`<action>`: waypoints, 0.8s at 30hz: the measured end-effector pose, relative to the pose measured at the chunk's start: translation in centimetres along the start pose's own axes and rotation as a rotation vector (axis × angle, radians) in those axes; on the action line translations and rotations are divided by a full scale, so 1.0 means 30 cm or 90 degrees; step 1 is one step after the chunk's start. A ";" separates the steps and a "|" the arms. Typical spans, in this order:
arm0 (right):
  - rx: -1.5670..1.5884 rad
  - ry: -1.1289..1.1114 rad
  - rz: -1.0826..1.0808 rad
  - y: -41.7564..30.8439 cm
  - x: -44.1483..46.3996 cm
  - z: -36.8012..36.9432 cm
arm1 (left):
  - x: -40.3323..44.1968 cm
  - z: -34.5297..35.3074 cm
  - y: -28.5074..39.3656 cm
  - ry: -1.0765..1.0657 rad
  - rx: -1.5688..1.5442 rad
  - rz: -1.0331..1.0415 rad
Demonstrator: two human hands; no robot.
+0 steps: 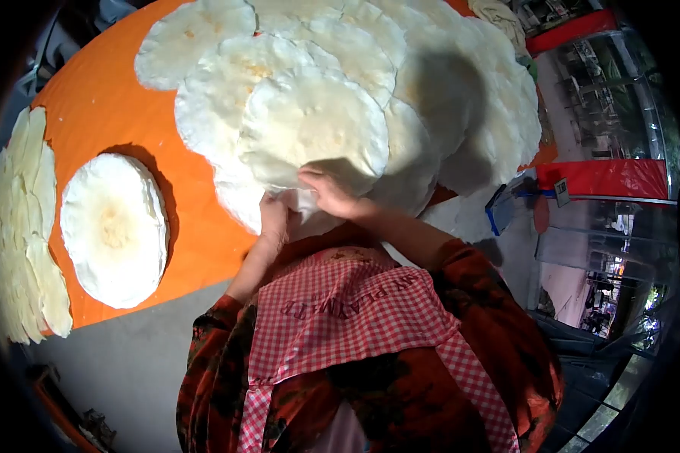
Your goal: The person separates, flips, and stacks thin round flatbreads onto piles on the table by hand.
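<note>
Both my hands are at the near edge of a pile of thin, round, pale flatbreads. My left hand [275,214] is closed, its fingers pinching the rim of a flatbread close to the apron. Just right of it, my right hand [328,192] has its fingers drawn together at the near rim of the top flatbread [317,124]; its forearm is slightly blurred. Part of the bread between the hands is hidden by them. Overlapping flatbreads [211,113] spread out beyond my hands, some with light brown patches.
An orange cloth [196,226] covers the table. To the left stand a neat round stack of flatbreads [113,230] and a long row of overlapping yellowish pieces [23,226]. A shadow falls across the right-hand breads. At right are a red strip [604,180] and a blue object [499,210].
</note>
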State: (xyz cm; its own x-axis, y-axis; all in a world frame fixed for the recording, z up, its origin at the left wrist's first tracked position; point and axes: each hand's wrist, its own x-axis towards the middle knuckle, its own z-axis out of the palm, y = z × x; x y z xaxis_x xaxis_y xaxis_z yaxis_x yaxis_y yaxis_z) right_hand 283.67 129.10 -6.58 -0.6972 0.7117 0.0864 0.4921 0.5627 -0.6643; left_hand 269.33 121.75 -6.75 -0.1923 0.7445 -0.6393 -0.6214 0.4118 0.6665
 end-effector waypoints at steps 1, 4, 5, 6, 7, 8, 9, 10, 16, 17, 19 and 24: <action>0.044 -0.027 0.108 0.042 0.023 -0.005 | 0.004 0.002 -0.001 0.028 0.011 -0.011; 0.069 -0.024 0.221 0.150 0.217 -0.311 | 0.076 -0.024 -0.043 0.061 0.017 0.007; 0.208 0.043 0.201 0.356 0.290 -0.404 | 0.064 -0.017 -0.033 0.072 0.034 0.003; 0.066 0.034 0.023 0.411 0.372 -0.610 | 0.061 -0.013 -0.039 0.082 0.029 0.013; 0.197 0.152 -0.044 0.361 0.416 -0.788 | 0.058 -0.009 -0.045 0.092 0.024 0.023; -0.083 0.165 0.044 0.510 0.546 -0.978 | 0.080 -0.006 -0.052 0.089 0.022 0.040; -0.195 0.144 -0.020 0.410 0.565 -1.163 | 0.094 -0.013 -0.069 0.090 0.019 0.050; -0.106 0.160 0.008 0.321 0.602 -1.272 | 0.094 -0.019 -0.080 0.092 0.016 0.055; -0.150 0.060 -0.041 0.049 0.574 -1.239 | 0.022 0.047 -0.010 0.095 0.016 0.007; -0.141 0.109 -0.141 0.090 0.529 -1.124 | 0.017 0.053 -0.008 0.114 0.044 0.011; -0.110 0.105 -0.151 0.152 0.486 -0.983 | 0.057 0.025 -0.065 0.119 0.007 0.051; -0.223 0.110 0.026 0.338 0.654 -1.344 | 0.117 -0.006 -0.102 0.126 0.014 0.038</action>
State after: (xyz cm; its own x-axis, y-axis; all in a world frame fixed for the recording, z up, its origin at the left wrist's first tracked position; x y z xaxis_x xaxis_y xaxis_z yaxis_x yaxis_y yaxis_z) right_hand 296.02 165.73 18.31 -0.5896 0.7801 0.2091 0.6868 0.6205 -0.3786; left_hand 270.42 123.02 -11.10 -0.3749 0.6517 -0.6593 -0.5885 0.3822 0.7124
